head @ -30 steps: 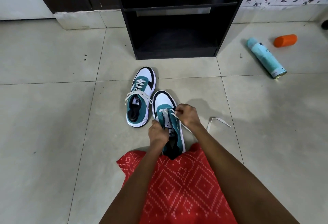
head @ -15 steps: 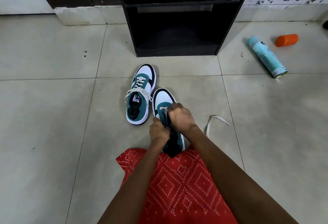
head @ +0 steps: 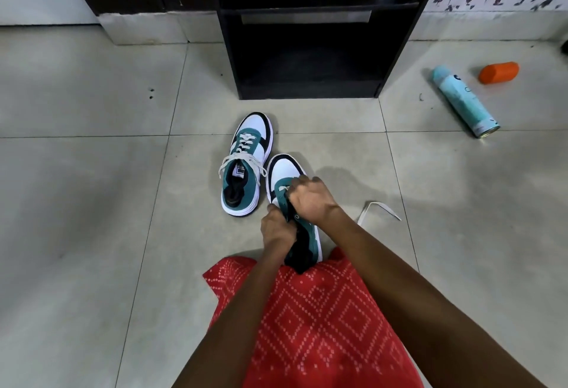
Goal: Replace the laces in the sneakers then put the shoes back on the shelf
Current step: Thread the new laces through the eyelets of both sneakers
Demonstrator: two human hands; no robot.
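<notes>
Fingers (head: 298, 184) of the right hand (head: 312, 200) curl over the near sneaker (head: 284, 172) eyelets, grasp hidden; left hand (head: 276, 229) grips its upper. Lacing looks unfinished: lace (head: 384, 210) trails right of it. Just left, far sneaker (head: 246, 169) is laced. Beyond, shelf (head: 307, 92) holds no shoes yet.

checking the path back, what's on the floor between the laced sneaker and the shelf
Nothing: bare tile from laced sneaker to shelf, head view.
</notes>
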